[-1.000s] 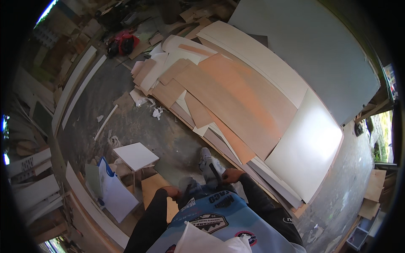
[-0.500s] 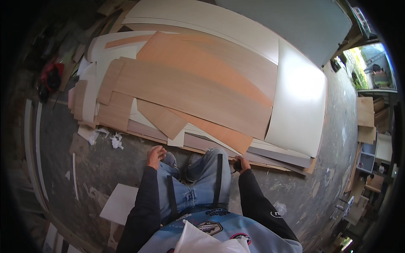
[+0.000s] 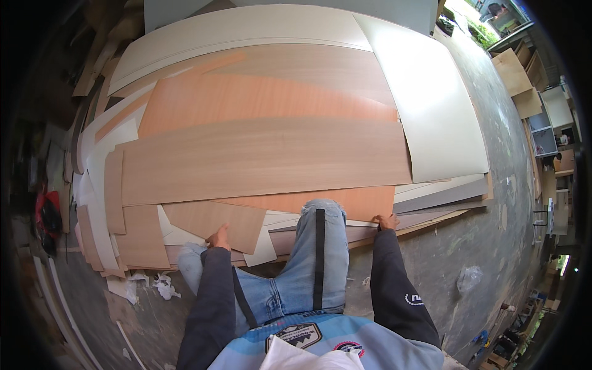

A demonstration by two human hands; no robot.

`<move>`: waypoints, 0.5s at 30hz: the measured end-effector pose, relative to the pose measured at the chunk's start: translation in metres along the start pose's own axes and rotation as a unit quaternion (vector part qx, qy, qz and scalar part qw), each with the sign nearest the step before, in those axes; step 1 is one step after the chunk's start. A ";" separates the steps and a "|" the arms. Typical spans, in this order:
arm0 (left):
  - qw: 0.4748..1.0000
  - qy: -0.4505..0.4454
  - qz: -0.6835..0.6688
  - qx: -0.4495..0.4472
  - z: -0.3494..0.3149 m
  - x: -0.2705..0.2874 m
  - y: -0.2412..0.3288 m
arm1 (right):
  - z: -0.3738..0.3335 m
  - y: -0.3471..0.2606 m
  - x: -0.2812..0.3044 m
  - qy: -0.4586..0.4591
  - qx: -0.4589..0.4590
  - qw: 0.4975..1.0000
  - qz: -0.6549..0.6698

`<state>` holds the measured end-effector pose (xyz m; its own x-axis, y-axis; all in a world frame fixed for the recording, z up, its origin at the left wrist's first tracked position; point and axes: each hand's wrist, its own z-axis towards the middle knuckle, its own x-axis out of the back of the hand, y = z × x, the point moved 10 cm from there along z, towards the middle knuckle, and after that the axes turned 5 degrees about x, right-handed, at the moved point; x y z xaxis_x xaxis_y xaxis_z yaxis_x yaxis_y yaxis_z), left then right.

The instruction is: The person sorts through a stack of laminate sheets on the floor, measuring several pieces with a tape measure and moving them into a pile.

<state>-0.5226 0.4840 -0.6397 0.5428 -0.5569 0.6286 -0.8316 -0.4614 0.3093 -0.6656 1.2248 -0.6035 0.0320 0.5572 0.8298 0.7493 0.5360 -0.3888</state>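
the right hand (image 3: 387, 222) has bent fingers by the near right corner of the orange sheet (image 3: 364, 200); i cannot tell if they grip it. that sheet lies just ahead of them and goes left. the left hand (image 3: 219, 237) has curled fingers near the small brown sheet (image 3: 242, 217); i cannot tell if they touch it. the long brown sheet (image 3: 265, 157) is ahead of both hands' fingers.
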 end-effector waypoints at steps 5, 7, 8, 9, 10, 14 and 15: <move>0.999 0.032 0.010 0.026 0.028 -0.005 -0.006 | 0.012 0.004 0.009 -0.140 -0.046 0.964 0.221; 0.995 -0.041 -0.084 0.018 0.001 -0.018 -0.008 | 0.007 0.015 0.044 -0.126 -0.061 0.961 0.237; 0.997 -0.030 -0.071 0.021 0.008 -0.022 -0.009 | 0.006 0.010 0.054 -0.126 -0.061 0.958 0.251; 0.998 -0.003 -0.068 0.016 0.031 -0.001 0.001 | -0.004 -0.023 0.047 -0.140 -0.050 0.948 0.280; 0.999 0.010 -0.049 0.020 0.030 0.002 0.003 | -0.010 -0.035 0.052 -0.141 -0.038 0.942 0.303; 0.986 -0.064 -0.150 -0.028 -0.037 -0.007 0.021 | -0.023 -0.084 0.073 -0.161 0.017 0.921 0.354; 0.973 -0.089 -0.201 -0.064 -0.031 -0.006 0.031 | -0.021 -0.110 0.062 -0.182 0.045 0.908 0.374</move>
<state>-0.5551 0.4948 -0.6121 0.8297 -0.4658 0.3076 -0.5494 -0.5836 0.5980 -0.7323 1.1872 -0.5005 0.2780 0.9505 0.1390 0.5500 -0.0388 -0.8343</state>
